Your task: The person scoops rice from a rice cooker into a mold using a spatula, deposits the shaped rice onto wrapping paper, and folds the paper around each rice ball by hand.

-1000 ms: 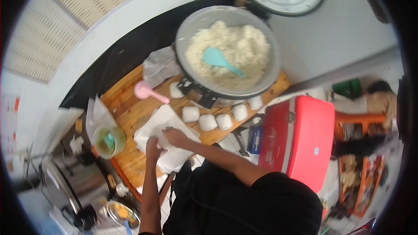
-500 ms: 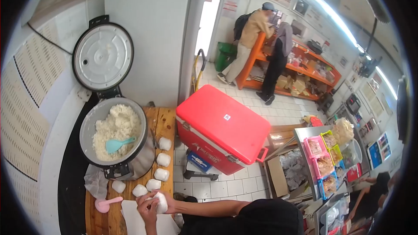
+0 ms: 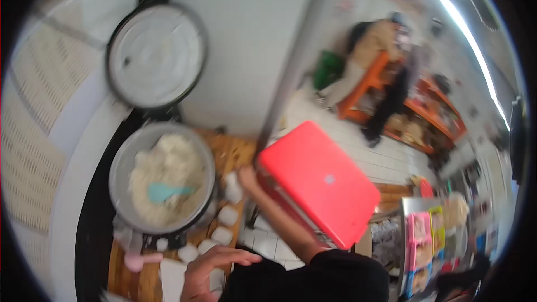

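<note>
My right hand (image 3: 246, 177) is stretched toward the far right edge of the wooden table, against a white wrapped packet (image 3: 232, 189); blur hides its fingers. My left hand (image 3: 208, 273) is close to me, its fingers spread and curved, with something white (image 3: 217, 280) behind them that is partly hidden. Several white packets, one of them here (image 3: 222, 235), curve around a large pot (image 3: 116, 176) of white rice (image 3: 162, 162). A turquoise scoop (image 3: 162, 192) lies on the rice. White paper sheets (image 3: 172, 279) lie left of my left hand.
A pink scoop (image 3: 134, 262) lies beside the paper. The round pot lid (image 3: 158, 56) stands raised behind the pot. A red cooler box (image 3: 321, 182) is right of the table. Two people (image 3: 363, 59) lean at an orange shelf (image 3: 358, 96). Coloured baskets (image 3: 419, 240) stand at right.
My hands were together around a white packet; they have moved apart, the right one out to the far packets. The view first swung up toward the room, then shifted slightly again.
</note>
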Action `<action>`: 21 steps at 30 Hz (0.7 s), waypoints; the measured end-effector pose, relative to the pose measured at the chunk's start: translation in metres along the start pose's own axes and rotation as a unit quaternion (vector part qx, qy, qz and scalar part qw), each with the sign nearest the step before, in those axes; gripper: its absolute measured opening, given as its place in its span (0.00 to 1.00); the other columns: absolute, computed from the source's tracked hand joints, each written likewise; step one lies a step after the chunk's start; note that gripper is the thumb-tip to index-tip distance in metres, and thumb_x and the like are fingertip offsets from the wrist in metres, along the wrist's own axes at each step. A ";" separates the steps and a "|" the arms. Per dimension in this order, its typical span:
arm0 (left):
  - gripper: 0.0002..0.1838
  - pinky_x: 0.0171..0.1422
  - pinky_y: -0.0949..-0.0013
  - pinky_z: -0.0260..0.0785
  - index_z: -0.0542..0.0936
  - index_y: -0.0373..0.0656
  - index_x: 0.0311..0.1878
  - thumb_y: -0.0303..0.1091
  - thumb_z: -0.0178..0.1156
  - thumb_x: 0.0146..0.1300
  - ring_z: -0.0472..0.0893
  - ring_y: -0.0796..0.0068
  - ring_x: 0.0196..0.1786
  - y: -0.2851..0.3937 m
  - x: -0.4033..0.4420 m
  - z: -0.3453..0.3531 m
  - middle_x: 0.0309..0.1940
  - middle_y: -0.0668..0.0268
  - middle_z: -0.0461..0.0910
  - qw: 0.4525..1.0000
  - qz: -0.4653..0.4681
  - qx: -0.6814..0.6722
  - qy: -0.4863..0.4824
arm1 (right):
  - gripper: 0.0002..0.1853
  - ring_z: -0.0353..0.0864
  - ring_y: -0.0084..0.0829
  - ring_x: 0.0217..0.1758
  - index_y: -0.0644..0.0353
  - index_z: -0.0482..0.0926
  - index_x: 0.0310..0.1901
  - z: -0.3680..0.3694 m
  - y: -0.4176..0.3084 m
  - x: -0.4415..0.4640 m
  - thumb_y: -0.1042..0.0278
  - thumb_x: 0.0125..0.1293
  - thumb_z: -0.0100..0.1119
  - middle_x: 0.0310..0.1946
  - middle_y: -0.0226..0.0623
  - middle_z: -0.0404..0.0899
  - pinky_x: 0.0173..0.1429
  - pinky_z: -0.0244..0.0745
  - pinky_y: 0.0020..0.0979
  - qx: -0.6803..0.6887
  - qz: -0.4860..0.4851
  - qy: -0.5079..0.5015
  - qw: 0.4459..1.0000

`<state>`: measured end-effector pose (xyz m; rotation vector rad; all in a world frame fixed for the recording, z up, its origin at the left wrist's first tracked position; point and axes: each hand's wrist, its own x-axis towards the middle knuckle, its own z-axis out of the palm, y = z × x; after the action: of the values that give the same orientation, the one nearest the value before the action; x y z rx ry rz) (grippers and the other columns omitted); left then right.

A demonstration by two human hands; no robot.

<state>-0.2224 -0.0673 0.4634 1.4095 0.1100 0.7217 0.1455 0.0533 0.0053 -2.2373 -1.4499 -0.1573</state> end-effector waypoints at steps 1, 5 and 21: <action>0.44 0.57 0.59 0.73 0.76 0.28 0.55 0.69 0.45 0.67 0.82 0.56 0.49 0.017 0.016 -0.006 0.44 0.45 0.79 0.999 0.034 -0.021 -0.012 | 0.20 0.82 0.53 0.34 0.66 0.81 0.44 -0.101 -0.082 0.025 0.57 0.71 0.45 0.32 0.54 0.82 0.43 0.78 0.49 0.193 0.130 -0.029 0.972; 0.40 0.56 0.61 0.72 0.75 0.31 0.53 0.68 0.45 0.68 0.81 0.59 0.47 0.050 0.074 -0.014 0.45 0.47 0.79 0.974 0.162 -0.147 -0.059 | 0.23 0.84 0.54 0.43 0.68 0.78 0.45 -0.079 -0.107 0.100 0.51 0.65 0.53 0.39 0.57 0.84 0.49 0.78 0.51 0.008 0.147 -0.142 0.979; 0.15 0.35 0.75 0.63 0.73 0.45 0.47 0.46 0.53 0.69 0.73 0.79 0.32 -0.130 -0.144 -0.244 0.44 0.63 0.76 0.543 -0.140 0.163 0.812 | 0.10 0.77 0.33 0.40 0.63 0.72 0.46 -0.196 -0.189 0.151 0.79 0.63 0.56 0.40 0.38 0.76 0.41 0.73 0.34 0.442 0.034 0.143 0.885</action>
<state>-0.4015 0.0684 0.2471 0.5043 1.9746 1.5623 0.0735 0.1561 0.2905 -1.4288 -0.9830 0.1686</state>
